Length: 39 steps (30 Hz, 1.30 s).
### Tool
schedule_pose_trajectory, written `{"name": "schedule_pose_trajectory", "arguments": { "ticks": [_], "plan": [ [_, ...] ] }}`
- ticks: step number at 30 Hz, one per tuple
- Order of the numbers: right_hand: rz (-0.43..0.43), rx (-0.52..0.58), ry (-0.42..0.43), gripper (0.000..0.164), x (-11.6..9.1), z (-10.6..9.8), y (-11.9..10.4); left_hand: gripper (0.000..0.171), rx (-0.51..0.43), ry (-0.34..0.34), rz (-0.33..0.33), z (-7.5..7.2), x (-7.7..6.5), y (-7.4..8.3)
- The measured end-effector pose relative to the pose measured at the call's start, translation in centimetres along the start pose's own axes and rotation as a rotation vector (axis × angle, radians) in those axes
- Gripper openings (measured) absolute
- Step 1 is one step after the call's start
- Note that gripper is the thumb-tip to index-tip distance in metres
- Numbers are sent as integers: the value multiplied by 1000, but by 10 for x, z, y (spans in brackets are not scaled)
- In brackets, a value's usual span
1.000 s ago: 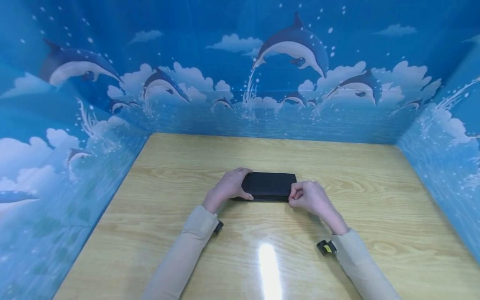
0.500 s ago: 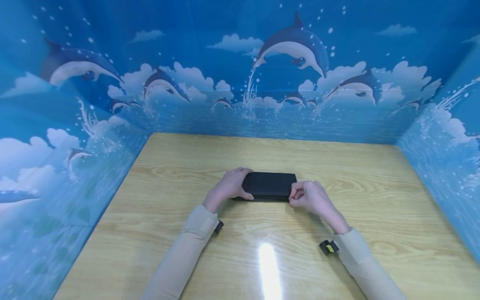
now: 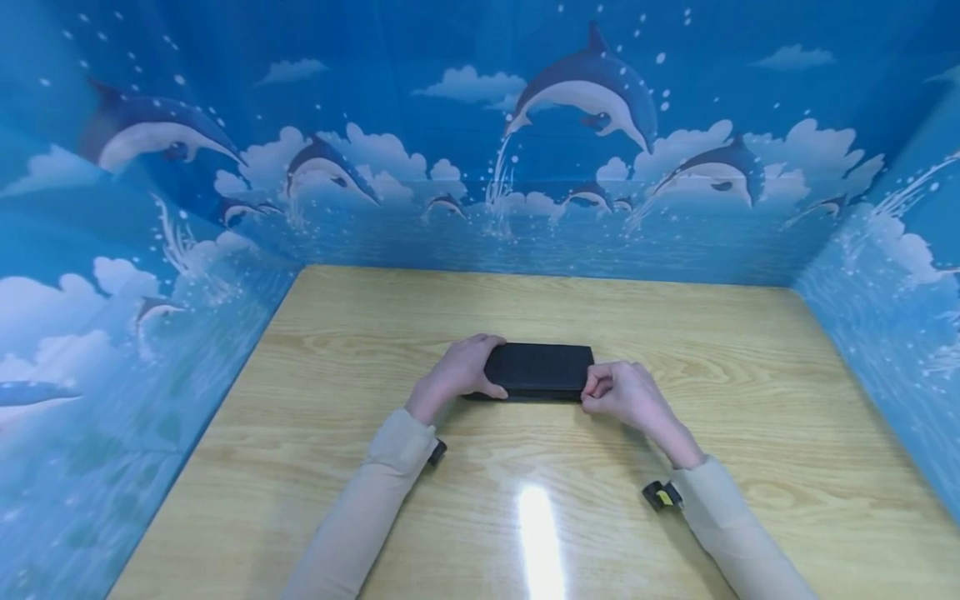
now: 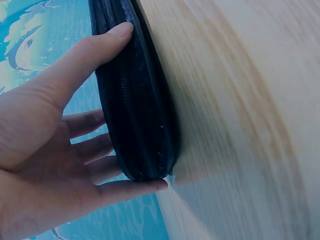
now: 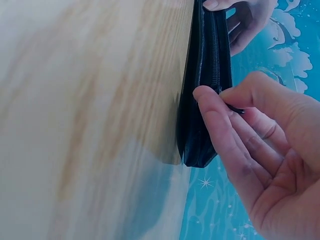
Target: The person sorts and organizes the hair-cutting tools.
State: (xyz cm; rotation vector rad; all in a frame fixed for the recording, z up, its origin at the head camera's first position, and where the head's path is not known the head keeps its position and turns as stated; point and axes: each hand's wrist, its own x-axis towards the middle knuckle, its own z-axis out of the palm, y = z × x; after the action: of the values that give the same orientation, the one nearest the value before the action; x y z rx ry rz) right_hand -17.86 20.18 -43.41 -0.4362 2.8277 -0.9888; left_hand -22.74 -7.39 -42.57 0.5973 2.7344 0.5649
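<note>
A black zippered pouch [image 3: 540,365] lies flat on the table, its long side facing the person. Around its left end, my left hand [image 3: 459,371] grips with the thumb on the zip side and the fingers at the far side. The zip [image 4: 127,95] runs along the narrow near side in the left wrist view. Near the pouch's right end, my right hand [image 3: 626,396] pinches the small dark zip pull [image 5: 235,108] between thumb and fingertips. Most of that pull is hidden by the fingers. The zip teeth [image 5: 215,55] look closed on the stretch between the hands.
Around the pouch spreads a light wood-grain table [image 3: 375,317]. A blue dolphin-print backdrop [image 3: 465,225] rises along its back and both sides. A bright light reflection [image 3: 538,533] shows on the near tabletop. Small dark wrist cameras [image 3: 662,496] sit at the sleeve cuffs.
My right hand has shifted very slightly to the right along with its wrist, still pinching the zip pull. The left hand and the pouch stay practically where they were.
</note>
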Motion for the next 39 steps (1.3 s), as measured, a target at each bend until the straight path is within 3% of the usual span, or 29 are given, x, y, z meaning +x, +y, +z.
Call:
{"name": "schedule_pose_trajectory", "arguments": {
  "ticks": [39],
  "plan": [
    [93, 78, -30, 15, -2, -8, 7, 92, -8, 12, 11, 0, -2, -2]
  ]
}}
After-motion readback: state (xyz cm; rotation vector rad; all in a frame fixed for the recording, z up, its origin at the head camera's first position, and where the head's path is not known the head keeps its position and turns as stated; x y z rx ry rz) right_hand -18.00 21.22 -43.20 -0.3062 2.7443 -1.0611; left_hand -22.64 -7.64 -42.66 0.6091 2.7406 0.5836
